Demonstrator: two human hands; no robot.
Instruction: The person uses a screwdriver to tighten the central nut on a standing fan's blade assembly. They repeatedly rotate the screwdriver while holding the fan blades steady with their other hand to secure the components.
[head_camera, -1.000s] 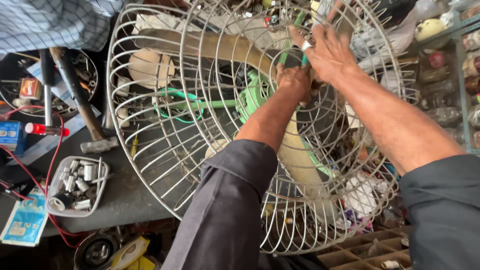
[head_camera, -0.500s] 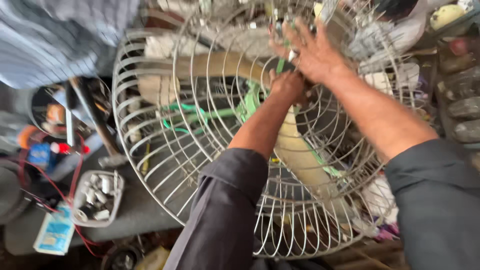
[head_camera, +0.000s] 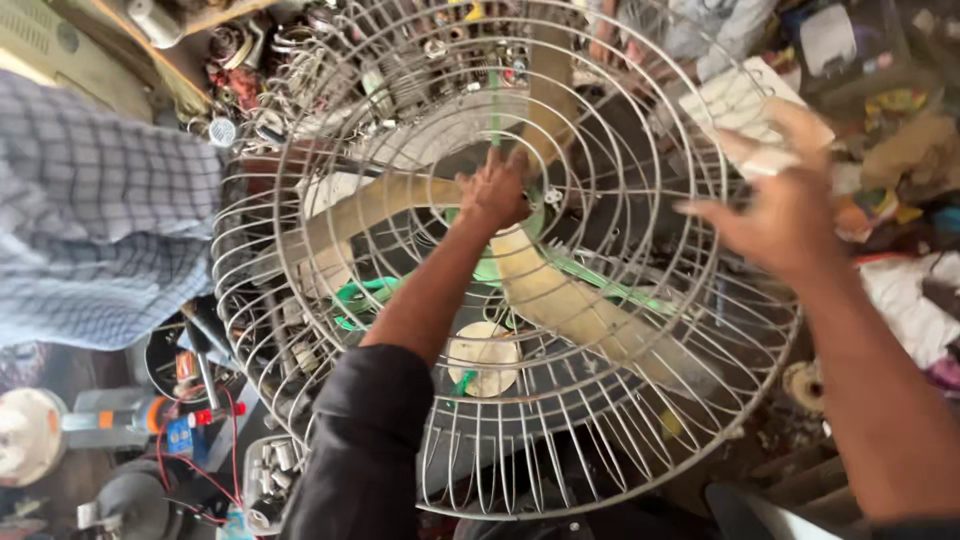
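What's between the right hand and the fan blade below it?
Head view: the wire guard lies between the right hand and the cream blade; the hand hovers above it.

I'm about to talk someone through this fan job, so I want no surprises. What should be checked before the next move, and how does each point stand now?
1. Left hand on the fan hub: ok, it rests at the centre where the blades meet; its grip is hidden.
2. Right hand clear of the wire guard: ok, open and lifted at the right rim, though blurred.
3. Blades at rest: ok, they show sharp, not smeared.
4. Guard seated all round: cannot tell.
5. Bystander's checked sleeve clear of the guard: not ok, it hangs right beside the left rim.
6. Tray of small parts within reach: ok, at the lower left.
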